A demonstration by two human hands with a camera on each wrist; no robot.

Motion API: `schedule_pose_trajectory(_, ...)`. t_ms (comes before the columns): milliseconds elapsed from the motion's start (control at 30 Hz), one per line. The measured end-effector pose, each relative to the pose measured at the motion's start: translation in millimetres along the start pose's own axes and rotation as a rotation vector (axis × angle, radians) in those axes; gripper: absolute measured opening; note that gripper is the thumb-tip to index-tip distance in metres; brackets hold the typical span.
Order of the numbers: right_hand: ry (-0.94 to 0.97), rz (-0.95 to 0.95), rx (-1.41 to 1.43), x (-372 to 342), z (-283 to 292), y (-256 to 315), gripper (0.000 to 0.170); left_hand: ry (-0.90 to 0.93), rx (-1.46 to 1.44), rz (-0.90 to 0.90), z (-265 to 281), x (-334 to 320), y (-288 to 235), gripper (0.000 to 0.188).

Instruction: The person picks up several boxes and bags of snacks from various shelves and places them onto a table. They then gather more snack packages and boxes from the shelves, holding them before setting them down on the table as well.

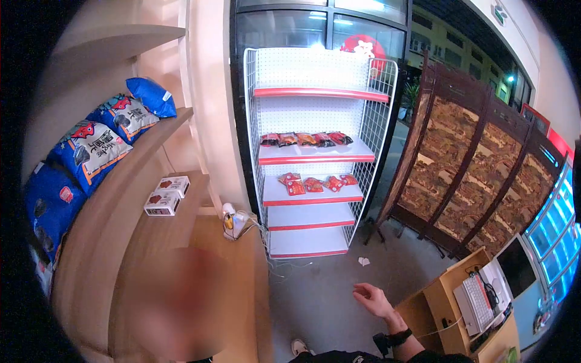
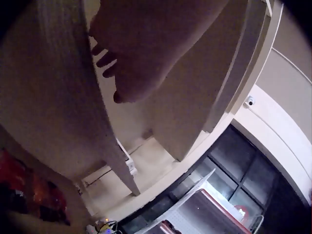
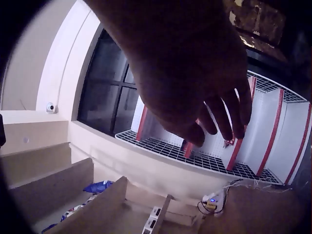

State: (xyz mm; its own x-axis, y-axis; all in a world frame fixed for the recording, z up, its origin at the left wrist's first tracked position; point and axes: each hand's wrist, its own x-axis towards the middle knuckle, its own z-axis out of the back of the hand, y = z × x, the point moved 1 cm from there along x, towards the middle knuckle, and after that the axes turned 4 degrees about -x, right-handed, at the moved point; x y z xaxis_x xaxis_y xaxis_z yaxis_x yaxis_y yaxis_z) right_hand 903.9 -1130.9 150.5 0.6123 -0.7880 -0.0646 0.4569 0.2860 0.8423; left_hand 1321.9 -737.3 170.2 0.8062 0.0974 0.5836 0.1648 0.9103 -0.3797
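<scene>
In the left wrist view my left hand (image 2: 151, 48) is dark, its fingers spread a little and holding nothing visible. Red and orange packets (image 2: 36, 187) lie on a surface at that view's lower left. The head view has only a blurred skin-toned and reddish patch at its lower left. My right hand (image 1: 375, 302), fingers loosely bent and touching nothing, hangs above the floor in the head view. The right wrist view shows the same right hand (image 3: 190, 73) with its fingers apart. Small packets stand in rows on two levels of the white rack (image 1: 315, 211).
Blue snack bags (image 1: 97, 148) and white boxes (image 1: 167, 195) sit on the wooden shelves at left. Cables and a plug (image 1: 229, 222) lie by the wooden tabletop (image 1: 233, 266). Right are a folding screen (image 1: 451, 163) and a desk with a keyboard (image 1: 478, 302). White scraps (image 1: 364, 261) lie on the floor.
</scene>
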Motion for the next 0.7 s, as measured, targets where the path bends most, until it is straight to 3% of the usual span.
schedule_pose_trajectory(33,0.027,-0.013,-0.019,7.2,-3.2,7.6,0.041,0.108,0.027,0.059,10.3,1.4,-5.4,0.048)
schedule_pose_trajectory(200,0.067,0.046,-0.120,36.4,-15.7,25.2,0.042,0.278,0.208,0.171,-5.8,1.3,3.3,0.058)
schedule_pose_trajectory(467,0.166,0.066,-0.118,70.1,-35.7,42.7,0.043,0.318,0.316,0.118,-11.0,-0.7,10.6,0.067)
schedule_pose_trajectory(567,0.221,0.129,-0.055,89.9,-48.7,54.0,0.042,0.296,0.247,0.113,-1.9,-1.7,1.3,0.060)
schedule_pose_trajectory(667,0.223,0.191,-0.064,114.7,-53.8,67.3,0.044,0.243,0.157,-0.006,-3.4,2.3,18.6,0.077)
schedule_pose_trajectory(700,0.220,0.197,-0.047,124.4,-58.4,66.4,0.044,0.220,0.189,-0.039,5.4,3.9,7.3,0.072)
